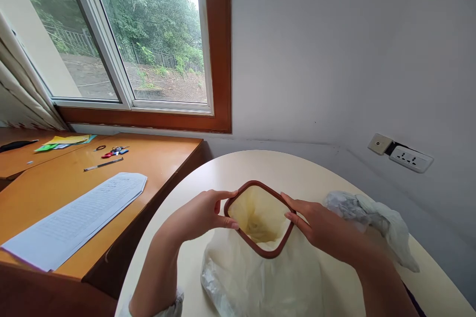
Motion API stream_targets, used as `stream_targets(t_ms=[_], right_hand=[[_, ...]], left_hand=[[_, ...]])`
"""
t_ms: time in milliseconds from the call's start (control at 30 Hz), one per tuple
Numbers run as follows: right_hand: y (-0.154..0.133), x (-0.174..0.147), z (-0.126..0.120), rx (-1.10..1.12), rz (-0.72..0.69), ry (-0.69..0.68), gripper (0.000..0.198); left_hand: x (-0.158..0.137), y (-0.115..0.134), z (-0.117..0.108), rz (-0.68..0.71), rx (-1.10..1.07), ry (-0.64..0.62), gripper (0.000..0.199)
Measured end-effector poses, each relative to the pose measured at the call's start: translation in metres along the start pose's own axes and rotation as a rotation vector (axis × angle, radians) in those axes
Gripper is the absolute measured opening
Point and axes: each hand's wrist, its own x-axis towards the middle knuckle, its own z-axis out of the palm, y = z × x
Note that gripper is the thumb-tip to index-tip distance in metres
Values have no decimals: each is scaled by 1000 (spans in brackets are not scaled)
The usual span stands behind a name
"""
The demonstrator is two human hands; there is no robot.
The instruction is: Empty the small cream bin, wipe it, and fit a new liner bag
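Observation:
My left hand (199,217) grips the left corner of a brown square ring (268,254), thumb and fingers pinched on its rim. At the opposite corner my right hand (322,225) pinches the same ring. A pale translucent plastic bag (271,282) spreads out below and around the ring, and yellowish film lines the opening. Whether a bin stands under the bag, I cannot tell. Beyond my right forearm a crumpled plastic bag (386,218) lies on the round cream table (256,161).
On the left, a wooden desk (163,158) bears paper sheets (82,218), a pen (103,164), a bunch of keys (117,150) and coloured papers (65,141). A window (156,34) is behind it. Wall sockets (411,158) sit at the right.

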Motion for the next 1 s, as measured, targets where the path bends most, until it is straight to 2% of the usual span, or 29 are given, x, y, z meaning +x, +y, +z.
stream_targets(t_ms=[467,600,667,767,833,900,1000], right_hand=[[-2,5,6,-19,68,13,51],[-3,13,3,-7,43,30,47],[-4,18,3,-9,-17,88,46],[-1,18,9,-11,-99,281,45],[5,12,17,13,-100,404,44],[17,-1,26,37,-55,459,42],[40,-31,38,-29,45,439,39]], left_hand=[[-4,-1,3,-19,-81,35,75],[-19,16,17,0,-35,130,62],[-31,26,27,12,52,204,50],[-48,39,39,-7,221,255,43],[-56,40,40,-13,304,269,41],[-58,37,34,45,369,292,37],[-49,24,20,289,479,286,37]])
